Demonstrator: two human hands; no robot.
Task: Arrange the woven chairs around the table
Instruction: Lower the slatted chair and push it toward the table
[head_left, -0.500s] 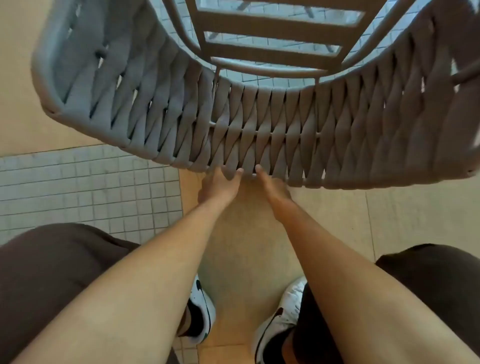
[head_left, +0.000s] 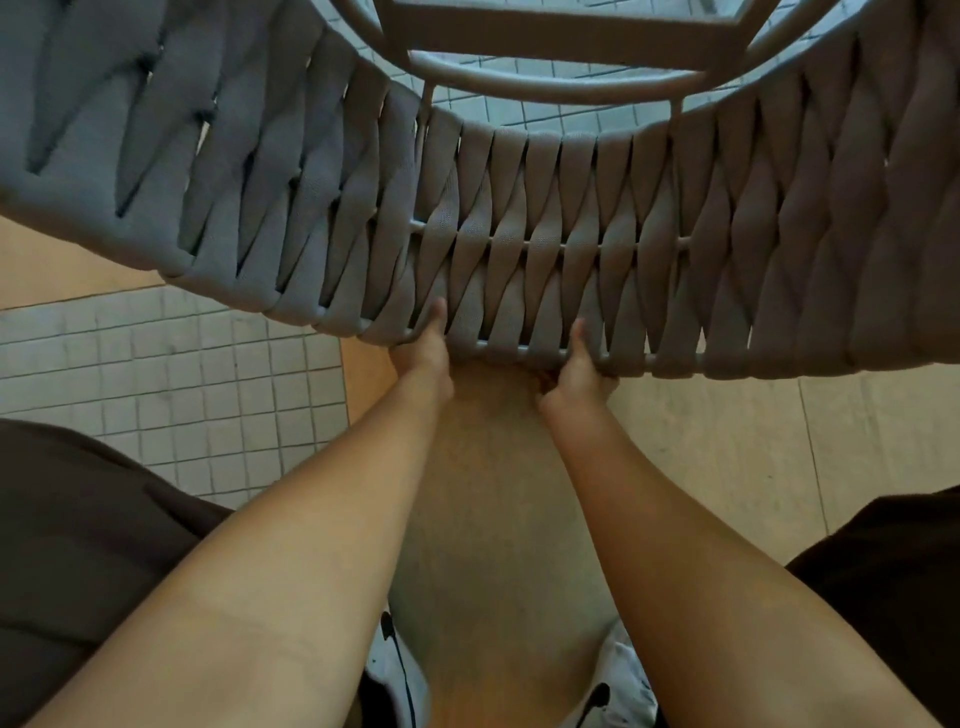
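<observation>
The woven chair (head_left: 519, 228) filled the top of my view, its curved strap back sweeping left to right straight ahead of me, above the tiled floor (head_left: 171, 384). No table was in sight. My left hand (head_left: 423, 358) and right hand (head_left: 579, 371) gripped the middle of the back's top rail, set slightly apart, thumbs over the straps, both equally near. I judged a straight push forward would follow.
</observation>
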